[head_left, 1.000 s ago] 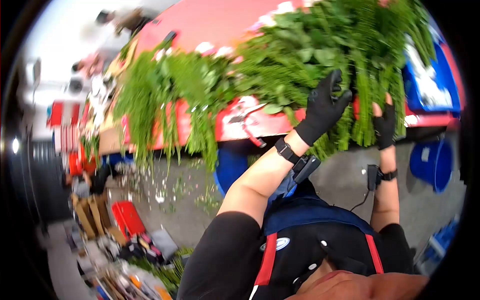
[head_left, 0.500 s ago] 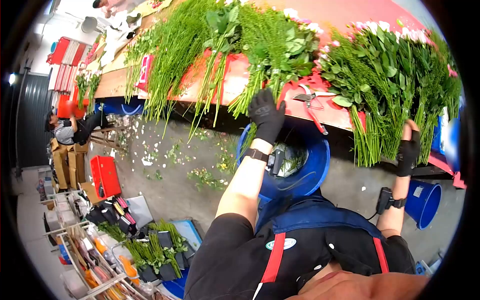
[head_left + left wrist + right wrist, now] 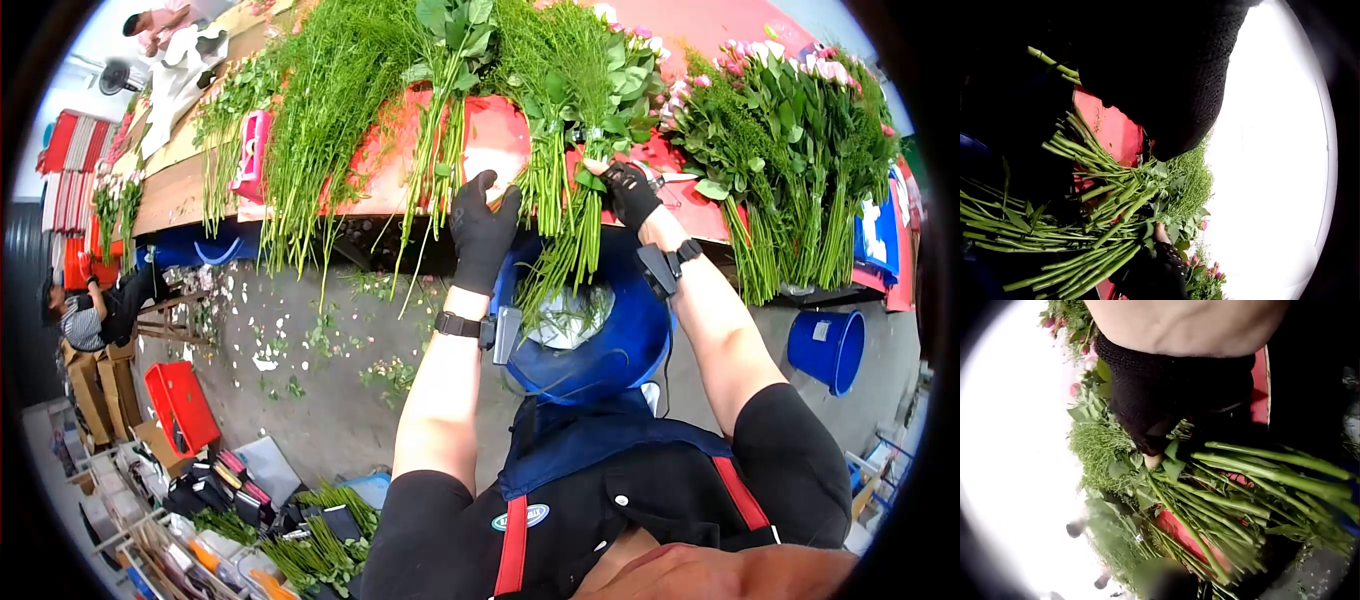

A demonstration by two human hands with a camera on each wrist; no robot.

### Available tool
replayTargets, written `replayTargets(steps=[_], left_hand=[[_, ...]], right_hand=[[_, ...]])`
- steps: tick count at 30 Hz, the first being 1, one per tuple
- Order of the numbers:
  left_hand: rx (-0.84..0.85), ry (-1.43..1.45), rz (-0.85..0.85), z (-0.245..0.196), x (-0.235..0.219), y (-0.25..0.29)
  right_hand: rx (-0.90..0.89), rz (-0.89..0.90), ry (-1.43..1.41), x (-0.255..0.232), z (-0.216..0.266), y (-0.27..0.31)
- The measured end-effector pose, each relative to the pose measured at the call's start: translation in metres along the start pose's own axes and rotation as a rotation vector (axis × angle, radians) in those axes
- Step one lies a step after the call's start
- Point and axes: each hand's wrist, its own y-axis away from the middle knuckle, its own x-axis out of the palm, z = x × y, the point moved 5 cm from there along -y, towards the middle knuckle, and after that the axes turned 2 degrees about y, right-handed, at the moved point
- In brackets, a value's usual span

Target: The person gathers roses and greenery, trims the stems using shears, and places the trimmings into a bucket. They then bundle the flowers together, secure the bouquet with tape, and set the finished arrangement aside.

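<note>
My right hand (image 3: 630, 195), in a black glove with bare fingertips, grips a bunch of green stems (image 3: 585, 215) near its tie, at the table's front edge. The left wrist view shows a bare fingertip of the right hand (image 3: 1163, 262) against the stems (image 3: 1110, 250). In the right wrist view, the same hand (image 3: 1172, 394) lies over the leafy part above the stems (image 3: 1235, 500). My gloved left hand (image 3: 483, 230) is left of that bunch, fingers apart, in front of other stems (image 3: 430, 170). Close up, the left hand (image 3: 1172, 75) looks dark.
Below the bunch stands a blue bucket (image 3: 640, 350) with leaves and white material inside. Pruning shears (image 3: 665, 185) lie right of my right hand. Flower bunches (image 3: 790, 160) are at the right, long greenery (image 3: 340, 100) at the left. Another blue bucket (image 3: 827, 350) stands on the floor (image 3: 300, 410).
My right hand has moved left from the large flower bunches to the middle bunch and grips it. My left hand has shifted left, off the front of that bunch. The head view has swung too.
</note>
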Motion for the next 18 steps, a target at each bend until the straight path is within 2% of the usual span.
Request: replayTargets(steps=[2,3,4,6,7,8,10,11,12,13,14,16,17,18], left_hand=[[-0.095,0.124,0.051,0.006,-0.001,-0.005],[-0.132,0.277,0.045,0.005,-0.001,-0.005],[-0.178,0.36,0.085,0.004,-0.002,-0.006],[-0.266,0.524,0.165,-0.004,-0.007,-0.008],[-0.334,0.552,0.253,-0.01,-0.009,-0.009],[-0.312,0.581,0.313,-0.021,-0.01,-0.009],[-0.263,0.637,0.436,-0.048,-0.005,-0.005],[-0.253,0.665,0.53,-0.063,-0.006,-0.001],[-0.241,0.691,0.621,-0.075,-0.005,0.002],[-0.188,0.75,0.669,-0.07,0.01,0.006],[-0.291,0.783,0.821,-0.064,0.009,0.009],[-0.206,0.763,0.666,-0.067,-0.016,0.002],[-0.322,0.784,0.663,-0.057,-0.028,0.005],[-0.373,0.864,0.621,-0.055,-0.043,0.004]], right_hand=[[-0.061,0.002,0.0,-0.001,-0.001,-0.008],[-0.269,-0.106,0.175,0.005,0.019,0.009],[-0.39,-0.308,0.401,-0.011,0.024,0.002],[-0.472,-0.232,0.36,-0.001,0.057,0.024],[-0.592,-0.379,0.685,0.008,0.08,0.046],[-0.512,-0.278,0.353,0.034,0.085,0.067],[-0.733,-0.383,0.588,0.057,0.089,0.079],[-0.791,-0.467,0.735,0.063,0.082,0.081],[-0.783,-0.605,0.875,0.089,0.083,0.095],[-0.687,-0.484,0.892,0.111,0.08,0.104],[-0.591,-0.364,0.902,0.124,0.077,0.107],[-0.743,-0.081,0.469,0.126,0.078,0.092],[-0.653,-0.059,0.432,0.122,0.082,0.085],[-0.683,-0.171,0.509,0.104,0.079,0.067]])
